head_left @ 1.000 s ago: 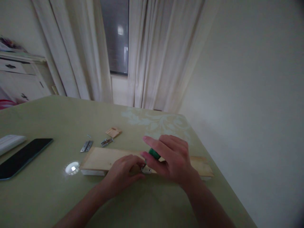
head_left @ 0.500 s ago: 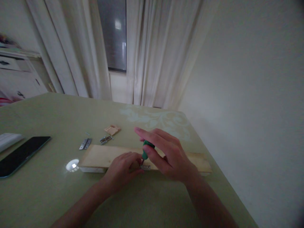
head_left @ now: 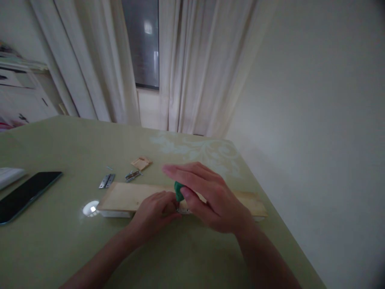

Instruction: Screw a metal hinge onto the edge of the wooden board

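At the far left, a white cabinet [head_left: 22, 98] stands beyond the green table [head_left: 75, 140]; nearer on the left lie a white object [head_left: 11, 176], cut off by the picture's edge, and a dark, flat, phone-like slab [head_left: 30, 194]. To their right, a metal hinge [head_left: 106, 181] rests just beyond the left end of a pale wooden board [head_left: 123, 194], with a tiny metal pin [head_left: 109, 167] farther off. Next come a second hinge [head_left: 133, 176] with screw-like bits about it and, just beyond, a small light-brown piece [head_left: 141, 163]. The board lies lengthwise across the near part of the table. The left hand [head_left: 155, 212] bends over its near edge, fingertips beside a small metal plate [head_left: 184, 210]; I cannot tell whether they pinch anything. Right of them, a green-handled screwdriver [head_left: 179, 192] stands nearly upright over the plate's left end, its handle clamped between the thumb and fingers of the right hand [head_left: 210, 194].
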Demonstrator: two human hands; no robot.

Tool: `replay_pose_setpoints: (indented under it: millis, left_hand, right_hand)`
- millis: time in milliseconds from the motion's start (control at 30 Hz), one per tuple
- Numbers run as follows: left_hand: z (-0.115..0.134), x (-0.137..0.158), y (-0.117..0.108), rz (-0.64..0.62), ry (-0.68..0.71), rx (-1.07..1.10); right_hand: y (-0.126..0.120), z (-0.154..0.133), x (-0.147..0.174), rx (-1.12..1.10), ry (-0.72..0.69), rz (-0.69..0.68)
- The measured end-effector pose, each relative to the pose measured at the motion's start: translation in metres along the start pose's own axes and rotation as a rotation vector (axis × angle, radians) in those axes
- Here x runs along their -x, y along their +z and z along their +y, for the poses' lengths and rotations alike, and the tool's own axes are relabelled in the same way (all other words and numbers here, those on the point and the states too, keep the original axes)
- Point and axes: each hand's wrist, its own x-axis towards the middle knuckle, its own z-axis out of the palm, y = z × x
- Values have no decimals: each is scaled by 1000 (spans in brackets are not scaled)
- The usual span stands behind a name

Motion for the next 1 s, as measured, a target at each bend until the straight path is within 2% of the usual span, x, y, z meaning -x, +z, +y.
replay_pose_setpoints:
  millis: [133,233,267,367,400,500,533,633,667,767,900,933,1000]
  left_hand:
    - [-1,1,0,-2,24,23]
    - [1,1,-1,-2,15,20]
    - [1,2,-1,3,13,12]
    - [1,1,0,14,39,14]
    - [0,1,1,17,43,15]
    - [-2,1,2,18,33,0]
    - [-2,1,3,20,30,-3]
    - [-2,2,3,21,50,11]
    - [-1,2,3,22,48,14]
    - [2,2,0,8,12,2]
    - [2,1,0,-10,20,20]
    - [1,1,0,-10,29,23]
    - [-2,1,2,-1,36,13]
  right_hand:
    - [-1,-1,0,178,-1,155]
    - [-1,-1,0,16,19,-6]
    - [-1,-1,-1,-10,23,-11]
    - [2,0,-1,140,13,124]
    - [3,0,-1,158,14,128]
    - [6,2,-1,-10,22,-1]
    - [7,2,-1,-19,24,19]
    - [8,3,-1,146,-8,164]
    - [7,4,-1,151,-18,159]
    - [5,4,-2,-19,5,39]
    - [2,5,-1,184,-30,223]
    - [2,4,-1,193,-43,210]
    - [1,4,-2,62,-39,69]
